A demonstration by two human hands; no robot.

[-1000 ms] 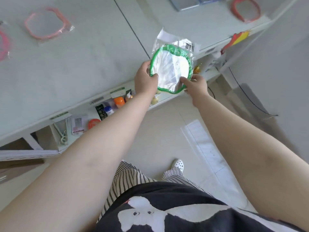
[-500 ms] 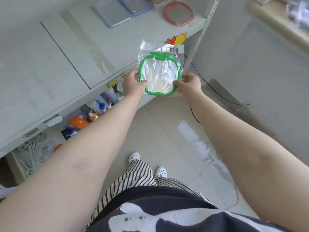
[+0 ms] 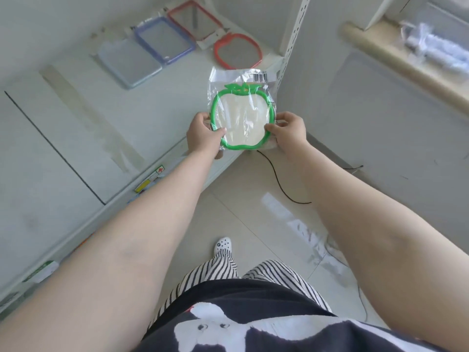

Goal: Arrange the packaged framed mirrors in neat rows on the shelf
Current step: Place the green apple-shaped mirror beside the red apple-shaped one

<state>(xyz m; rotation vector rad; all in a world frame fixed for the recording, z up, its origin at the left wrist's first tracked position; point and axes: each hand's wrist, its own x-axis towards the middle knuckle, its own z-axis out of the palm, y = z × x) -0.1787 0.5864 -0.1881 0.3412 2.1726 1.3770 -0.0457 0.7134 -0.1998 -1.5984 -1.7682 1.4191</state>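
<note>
We hold the green mirror (image 3: 243,118) over the shelf (image 3: 83,110) edge. Our left hand (image 3: 203,137) and right hand (image 3: 289,130) pinch its sides.

Barcode sticker (image 3: 259,78) on green mirror's bag (image 3: 228,80), digits perhaps too blurred; nothing else legible.

Single head-worn view — looking steeply down, shelf (image 3: 76,128) left, floor (image 3: 253,212) below

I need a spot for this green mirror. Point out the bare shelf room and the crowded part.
Bare shelf runs from the front edge back to the pale blue mirror, and a smaller patch lies between the green mirror and the red apple mirror. The back right corner is crowded: purple mirror, red rectangular mirror.
</note>
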